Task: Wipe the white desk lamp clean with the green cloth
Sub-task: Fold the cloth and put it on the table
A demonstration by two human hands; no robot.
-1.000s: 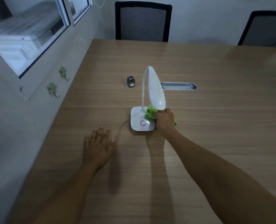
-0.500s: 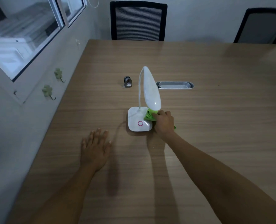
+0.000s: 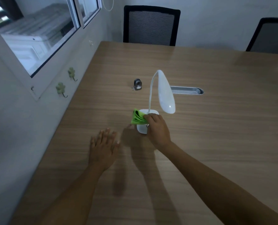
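Head view, taking the white gooseneck desk lamp (image 3: 165, 95) on the wood-grain table (image 3: 216, 127) as the landmark. Far left of the lamp, on the grey wall, hang two pale green clover-shaped hooks (image 3: 61, 88), below a window (image 3: 37, 34) cut off by the top edge. Left of the lamp and nearer the camera, the left hand (image 3: 105, 146) lies flat on the table, palm down, fingers spread, holding nothing. Behind and left of the lamp stands a small grey metal object (image 3: 137, 84), too small to identify. At the left side of the lamp's base, the crumpled green cloth (image 3: 138, 117) is pinched in the fingers of the right hand (image 3: 157, 129) and pressed against the base. That hand covers most of the base, so only its front left corner and back rim show. The lamp's head droops to the right of its thin neck, hiding the left end of a silver oval cable slot (image 3: 188, 90) set in the table behind. Two black mesh chairs (image 3: 151, 25) stand beyond the far edge, the right one cut off.
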